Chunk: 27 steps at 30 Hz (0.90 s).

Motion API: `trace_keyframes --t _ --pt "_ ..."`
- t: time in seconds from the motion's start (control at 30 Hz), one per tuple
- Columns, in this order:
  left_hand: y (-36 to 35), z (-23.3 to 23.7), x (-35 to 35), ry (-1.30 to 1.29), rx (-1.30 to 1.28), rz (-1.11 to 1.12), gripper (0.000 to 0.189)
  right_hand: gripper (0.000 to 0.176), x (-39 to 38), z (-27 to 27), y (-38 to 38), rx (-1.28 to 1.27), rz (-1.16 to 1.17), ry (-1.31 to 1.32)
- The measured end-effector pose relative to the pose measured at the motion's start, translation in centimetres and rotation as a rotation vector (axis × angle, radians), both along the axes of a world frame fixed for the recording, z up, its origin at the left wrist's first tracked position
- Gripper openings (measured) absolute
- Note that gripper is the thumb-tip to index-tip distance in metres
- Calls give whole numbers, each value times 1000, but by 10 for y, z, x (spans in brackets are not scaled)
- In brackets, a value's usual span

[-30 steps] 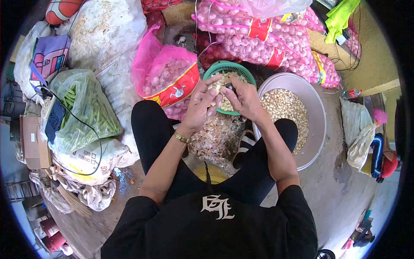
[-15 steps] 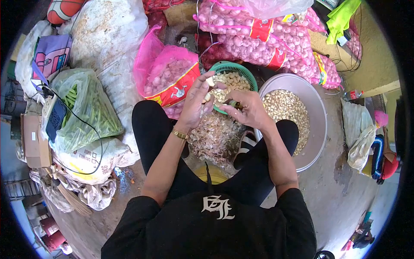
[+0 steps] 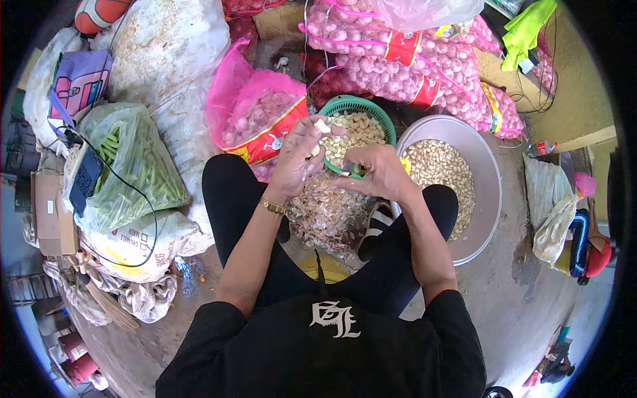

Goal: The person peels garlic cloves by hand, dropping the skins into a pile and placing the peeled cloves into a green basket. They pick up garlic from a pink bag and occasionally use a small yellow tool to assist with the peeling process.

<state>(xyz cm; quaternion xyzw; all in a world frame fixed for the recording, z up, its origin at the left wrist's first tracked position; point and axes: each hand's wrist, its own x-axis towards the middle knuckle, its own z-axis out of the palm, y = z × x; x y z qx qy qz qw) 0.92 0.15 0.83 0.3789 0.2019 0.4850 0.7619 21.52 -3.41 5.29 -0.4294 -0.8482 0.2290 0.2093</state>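
Observation:
My left hand (image 3: pixel 296 156) is closed around garlic cloves (image 3: pixel 322 126), pale and peeled, held above the near left rim of a green basket (image 3: pixel 344 101). Peeled cloves (image 3: pixel 356 131) fill much of that basket. To the right, my right hand (image 3: pixel 383 174) is curled around what looks like a small knife (image 3: pixel 406 166); its yellow end sticks out behind the fingers, and most of it is hidden. A small pale bit shows at the right fingertips. Loose garlic skins (image 3: pixel 328 215) lie heaped on the floor below both hands.
A wide pale basin (image 3: pixel 489 199) of garlic cloves stands at my right knee. An opened pink mesh sack (image 3: pixel 222 99) of garlic leans ahead on the left. More full garlic sacks (image 3: pixel 411 73) are stacked behind. A plastic bag of green pods (image 3: pixel 142 172) sits at left.
My hands have moved apart, the left slightly left and the right slightly right and down. The yellow end now shows behind my right hand.

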Motion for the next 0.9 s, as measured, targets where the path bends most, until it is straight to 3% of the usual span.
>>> trace_keyframes --t 0.5,0.6,0.73,0.9 --pt "-1 0 4 56 -35 37 22 22 -14 -16 4 169 -217 462" --pt "0 -3 4 92 7 35 21 26 -2 -18 2 22 -150 263" --pt "-1 -3 1 97 -67 80 18 30 -7 -16 2 86 -190 281" --pt "-3 -3 1 154 -79 119 14 23 -22 -7 4 111 -287 604"
